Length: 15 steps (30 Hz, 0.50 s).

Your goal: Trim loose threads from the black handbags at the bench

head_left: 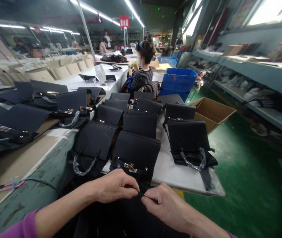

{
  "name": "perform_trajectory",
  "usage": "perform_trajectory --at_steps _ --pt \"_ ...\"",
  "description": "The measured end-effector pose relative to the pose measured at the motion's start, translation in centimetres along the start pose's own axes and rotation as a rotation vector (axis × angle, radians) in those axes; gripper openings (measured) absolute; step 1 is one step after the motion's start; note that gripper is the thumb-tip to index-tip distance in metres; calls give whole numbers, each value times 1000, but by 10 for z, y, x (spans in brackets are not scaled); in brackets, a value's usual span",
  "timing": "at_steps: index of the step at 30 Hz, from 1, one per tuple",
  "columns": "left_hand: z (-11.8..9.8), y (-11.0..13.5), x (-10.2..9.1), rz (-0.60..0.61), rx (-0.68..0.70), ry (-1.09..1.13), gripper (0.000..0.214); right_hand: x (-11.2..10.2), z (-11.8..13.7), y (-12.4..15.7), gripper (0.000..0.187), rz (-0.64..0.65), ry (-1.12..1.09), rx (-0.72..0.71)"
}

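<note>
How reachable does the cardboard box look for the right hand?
Probably not directly: the right hand pinches black material, and the front-right black bag stands between it and the cardboard box.

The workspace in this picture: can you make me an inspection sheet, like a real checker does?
Surface: white table, marked at its near right corner.
Job's things: black bags, some handles plastic-wrapped; dark strip.
Clutter: pink-handled tool on the left bench; open box beside the table.
Hands: left hand and right hand both pinch the strip.
Cables: thin cord by the tool; nothing else seen.
Surroundings: seated person in stripes, blue crate, shelves, green floor.
</note>
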State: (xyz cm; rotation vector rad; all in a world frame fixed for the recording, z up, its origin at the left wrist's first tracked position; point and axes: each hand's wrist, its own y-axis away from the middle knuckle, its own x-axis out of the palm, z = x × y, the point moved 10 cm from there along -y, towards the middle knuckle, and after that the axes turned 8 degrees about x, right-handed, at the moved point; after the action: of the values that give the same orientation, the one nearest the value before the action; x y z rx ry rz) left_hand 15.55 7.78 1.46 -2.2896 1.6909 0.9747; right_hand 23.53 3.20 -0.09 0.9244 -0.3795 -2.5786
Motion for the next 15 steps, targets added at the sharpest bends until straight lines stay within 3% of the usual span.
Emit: perform_trajectory --at_steps 3,7,10,15 --pt "0 -1 2 -20 -6 -31 22 2 -4 1 36 12 -9 25" --pt "-1 1 6 55 7 38 27 2 -3 8 36 71 -25 37" --pt "-4 4 5 100 44 92 31 -1 -2 21 35 139 -68 65" --pt "2 6 1 86 -5 141 31 -1 -12 49 29 218 -253 176"
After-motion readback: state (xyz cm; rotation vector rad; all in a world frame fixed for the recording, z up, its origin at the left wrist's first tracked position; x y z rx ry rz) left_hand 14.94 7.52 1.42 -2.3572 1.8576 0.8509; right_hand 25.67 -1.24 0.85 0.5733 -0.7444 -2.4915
